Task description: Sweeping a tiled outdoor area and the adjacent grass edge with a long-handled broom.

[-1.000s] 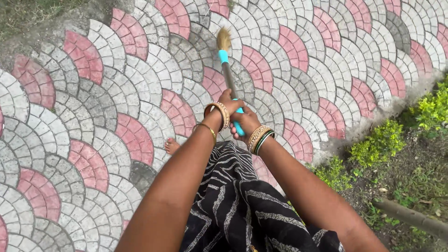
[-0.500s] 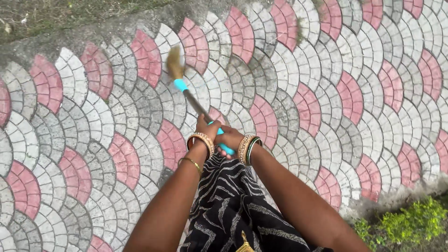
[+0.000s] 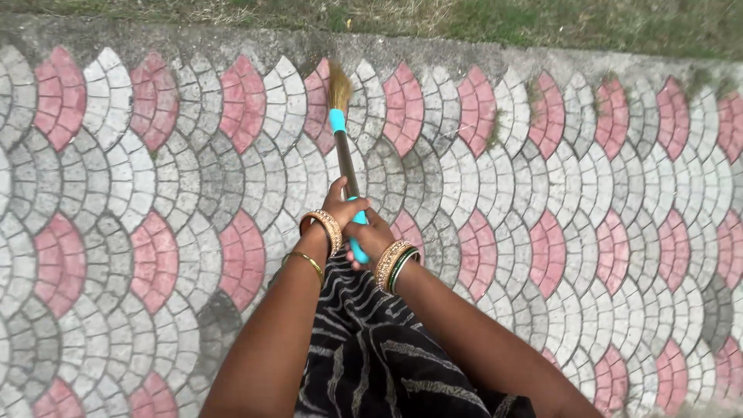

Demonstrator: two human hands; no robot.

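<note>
Broom (image 3: pixel 341 131) held in both hands over patterned paving.

Broom's straw head lies ahead of the hands, near the far kerb (image 3: pixel 232 42), its dark handle with turquoise grips running back into them. Left hand (image 3: pixel 341 209) and right hand (image 3: pixel 371 236) are both wrapped around the handle, touching each other, bangles (image 3: pixel 325 230) on both wrists. Pink and grey fan-shaped pavers (image 3: pixel 580 232) spread all around; grass (image 3: pixel 542 19) lies beyond the kerb.

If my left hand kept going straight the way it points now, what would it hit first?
The left hand points up along the broom handle. Sliding on, it would probably first meet the turquoise collar, then the bristles on the paving.
</note>
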